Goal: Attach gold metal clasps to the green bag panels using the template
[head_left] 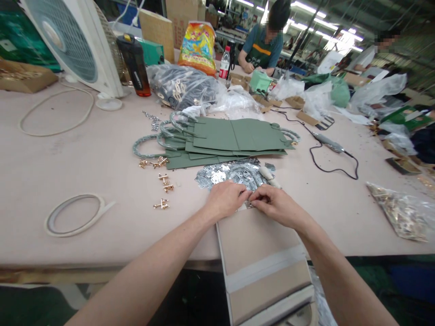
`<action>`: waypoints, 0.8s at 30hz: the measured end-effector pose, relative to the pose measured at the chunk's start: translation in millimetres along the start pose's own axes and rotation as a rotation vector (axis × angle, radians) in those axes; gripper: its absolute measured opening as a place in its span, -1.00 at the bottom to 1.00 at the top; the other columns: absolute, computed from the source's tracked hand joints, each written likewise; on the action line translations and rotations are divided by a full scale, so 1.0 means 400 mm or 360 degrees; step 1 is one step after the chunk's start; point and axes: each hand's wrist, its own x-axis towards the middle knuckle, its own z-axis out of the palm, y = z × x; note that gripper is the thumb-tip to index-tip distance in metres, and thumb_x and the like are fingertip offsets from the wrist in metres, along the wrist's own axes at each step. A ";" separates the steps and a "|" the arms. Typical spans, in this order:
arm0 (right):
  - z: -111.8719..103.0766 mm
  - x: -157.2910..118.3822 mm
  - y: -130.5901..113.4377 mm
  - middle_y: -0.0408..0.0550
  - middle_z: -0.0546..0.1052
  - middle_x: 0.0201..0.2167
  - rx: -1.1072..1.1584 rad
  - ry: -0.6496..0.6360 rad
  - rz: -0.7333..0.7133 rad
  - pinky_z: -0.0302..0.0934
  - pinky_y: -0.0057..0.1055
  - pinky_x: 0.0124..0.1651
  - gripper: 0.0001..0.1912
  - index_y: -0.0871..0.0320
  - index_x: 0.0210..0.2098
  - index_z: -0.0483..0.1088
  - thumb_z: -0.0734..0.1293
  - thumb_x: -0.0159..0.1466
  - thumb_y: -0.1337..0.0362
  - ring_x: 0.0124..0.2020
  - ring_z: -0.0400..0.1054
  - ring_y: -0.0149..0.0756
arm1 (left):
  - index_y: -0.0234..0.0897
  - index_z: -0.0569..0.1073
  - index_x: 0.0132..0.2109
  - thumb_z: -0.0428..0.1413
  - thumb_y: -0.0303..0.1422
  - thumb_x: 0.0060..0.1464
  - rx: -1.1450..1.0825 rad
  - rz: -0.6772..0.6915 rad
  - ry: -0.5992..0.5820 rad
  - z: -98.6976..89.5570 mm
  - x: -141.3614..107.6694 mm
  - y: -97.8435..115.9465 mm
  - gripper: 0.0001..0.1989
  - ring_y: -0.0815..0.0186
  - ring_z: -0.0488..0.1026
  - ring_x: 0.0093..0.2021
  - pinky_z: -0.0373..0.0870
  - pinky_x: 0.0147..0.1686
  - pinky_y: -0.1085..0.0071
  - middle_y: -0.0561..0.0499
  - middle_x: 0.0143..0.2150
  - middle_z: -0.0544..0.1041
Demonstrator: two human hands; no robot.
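My left hand (227,198) lies at the far end of a beige box-like piece (261,240) that overhangs the table's front edge; its fingers are closed together, what they hold being hidden. Beside it my right hand (277,203) pinches at a small metal plate (249,205) on that same end. Just behind both hands spreads a pile of flat silver metal plates (220,174). A white roll-shaped piece (268,175) rests on the right of the pile. Farther back lies a stack of green panels (234,136) with plastic-wrapped handles.
Gold-coloured fittings (164,179) and a tape roll (76,215) are on the left. A fan (74,40) and dark bottle (135,65) stand behind. A corded tool (328,142) and bagged parts (401,210) lie right. Across the table a person (263,45) works.
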 end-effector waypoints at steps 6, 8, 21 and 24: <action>0.025 0.001 -0.012 -0.10 0.54 -0.29 -0.0091 0.0097 -0.0036 0.27 -0.35 -0.24 -0.89 0.10 -0.28 0.46 0.28 0.30 0.37 -0.31 0.41 -0.29 | -0.08 0.61 -0.23 -0.12 -0.11 0.43 0.0019 0.0018 0.0050 0.004 -0.003 0.001 -0.55 0.15 0.53 -0.20 0.39 -0.21 0.33 -0.01 -0.32 0.58; 0.029 -0.010 -0.020 -0.08 0.54 -0.29 -0.0114 0.0176 -0.0094 0.29 -0.31 -0.20 -0.87 0.09 -0.26 0.49 0.28 0.34 0.36 -0.29 0.42 -0.25 | -0.06 0.62 -0.21 -0.12 -0.09 0.43 0.0016 0.0020 0.0054 0.002 -0.003 0.002 -0.55 0.15 0.54 -0.19 0.40 -0.21 0.33 -0.01 -0.31 0.59; 0.095 -0.395 0.093 0.07 0.45 0.19 0.0096 0.1027 0.0383 0.34 -0.03 0.23 -0.53 0.02 0.16 0.43 0.37 0.36 -0.03 0.17 0.39 0.00 | -0.09 0.61 -0.03 0.02 -0.14 0.38 -0.0168 -0.0031 0.0127 -0.022 -0.020 0.018 -0.71 0.19 0.54 -0.03 0.45 -0.06 0.31 0.02 -0.07 0.64; 0.159 -0.405 0.105 0.10 0.38 0.26 0.0028 0.0944 0.0375 0.16 0.11 0.38 -0.44 0.03 0.21 0.43 0.42 0.29 -0.04 0.32 0.26 0.10 | -0.16 0.57 0.02 0.05 -0.28 0.37 -0.0148 0.0023 0.0217 -0.046 -0.039 0.033 -0.77 0.20 0.48 0.05 0.41 0.08 0.26 -0.01 0.01 0.60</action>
